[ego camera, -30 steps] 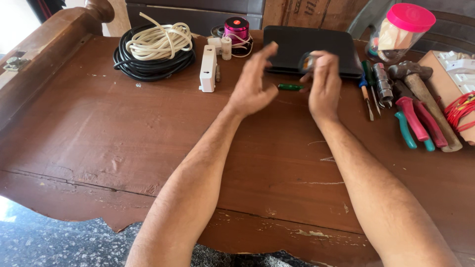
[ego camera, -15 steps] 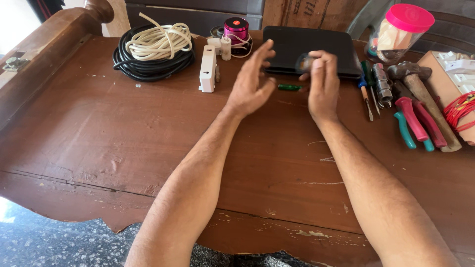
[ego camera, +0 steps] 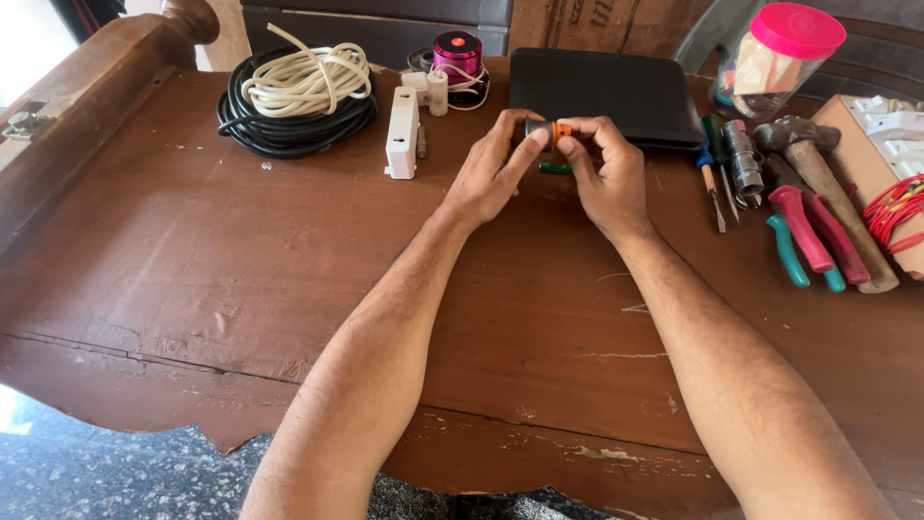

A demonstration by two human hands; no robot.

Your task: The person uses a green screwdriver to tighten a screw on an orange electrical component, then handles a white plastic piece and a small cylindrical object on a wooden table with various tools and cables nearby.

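Observation:
Both hands meet at the far middle of a brown wooden table (ego camera: 241,279). My left hand (ego camera: 493,171) and my right hand (ego camera: 606,178) pinch a small dark cylinder with an orange band (ego camera: 552,131) between their fingertips, held just above the tabletop. A small green-handled tool (ego camera: 553,169) lies on the wood right under the hands, partly hidden by them. Just behind the hands lies a flat black case (ego camera: 606,94).
A black cable coil (ego camera: 289,130) with a cream cord coil (ego camera: 306,82) sits far left, a white socket strip (ego camera: 402,133) and a pink-topped spool (ego camera: 458,53) beside it. At right lie screwdrivers (ego camera: 714,178), pliers (ego camera: 808,241), a hammer (ego camera: 828,183), a pink-lidded jar (ego camera: 770,63) and red wire (ego camera: 900,212).
The hands were apart with the left one open beside the right; they have come together, and both now pinch the small cylinder, which has turned to show its orange band.

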